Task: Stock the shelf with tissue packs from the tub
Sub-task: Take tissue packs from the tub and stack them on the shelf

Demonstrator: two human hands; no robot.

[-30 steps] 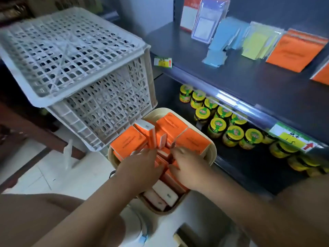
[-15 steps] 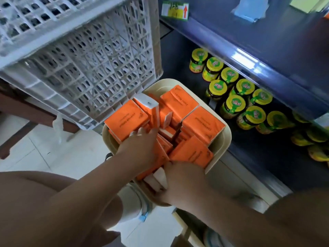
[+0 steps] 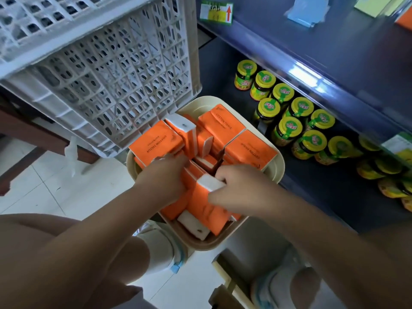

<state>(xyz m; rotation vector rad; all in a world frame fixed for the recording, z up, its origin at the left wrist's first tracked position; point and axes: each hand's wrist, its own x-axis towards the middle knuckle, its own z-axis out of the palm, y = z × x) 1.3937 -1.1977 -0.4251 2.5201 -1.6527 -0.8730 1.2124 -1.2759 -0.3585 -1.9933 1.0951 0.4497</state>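
Orange tissue packs (image 3: 156,141) sit crammed in cream tub (image 3: 277,169), low beside shelf (image 3: 323,47). They look light and soft, with slick wrap that dents under squeeze. Best hold is probably across narrow sides, near white end.

Person's right hand (image 3: 240,188) grips one pack (image 3: 206,204) at its white end. Person's left hand (image 3: 165,177) digs among neighbouring packs; whether it grasps anything, cannot tell.

White crate (image 3: 111,74) overhangs tub's far edge. Jars (image 3: 289,128) fill lower level. Shelf edge juts out, so lift likely must go round it.

Orange tissue packs (image 3: 223,127) with white ends crowd the cream tub (image 3: 276,172): some flat at its far rim, others on end; my right hand (image 3: 243,190) pinches one tissue pack (image 3: 201,206) upright mid-tub
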